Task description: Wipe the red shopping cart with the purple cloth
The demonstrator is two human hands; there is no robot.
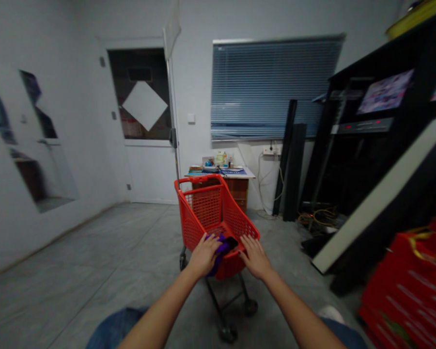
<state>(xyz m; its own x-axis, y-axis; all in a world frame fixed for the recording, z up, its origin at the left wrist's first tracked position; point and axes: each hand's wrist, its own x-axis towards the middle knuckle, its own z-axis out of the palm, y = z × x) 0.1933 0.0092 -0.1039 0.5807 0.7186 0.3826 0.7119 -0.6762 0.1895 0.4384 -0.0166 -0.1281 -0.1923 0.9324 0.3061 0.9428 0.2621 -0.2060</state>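
Note:
A red plastic shopping cart [203, 206] stands before me on dark wheels, its basket tapering toward me. My left hand [205, 254] lies at the left of the near rim, its fingers bent over a purple cloth [221, 247]. Part of the cloth hangs down outside the basket, and the palm hides some of it. My right hand [255, 254] rests on the near right corner of the rim, fingers stretched forward and thumb apart. Between the hands, a small dark object [231, 242] shows at the near end of the basket; its kind is unclear.
A tall pole [175, 160] with a white flag rises by the cart's far left corner. Behind stands a small desk [249, 173] with things on it. At right are a black rack [396, 145], a leaning pale panel [381, 201], cables [323, 217] and red bags [407, 286].

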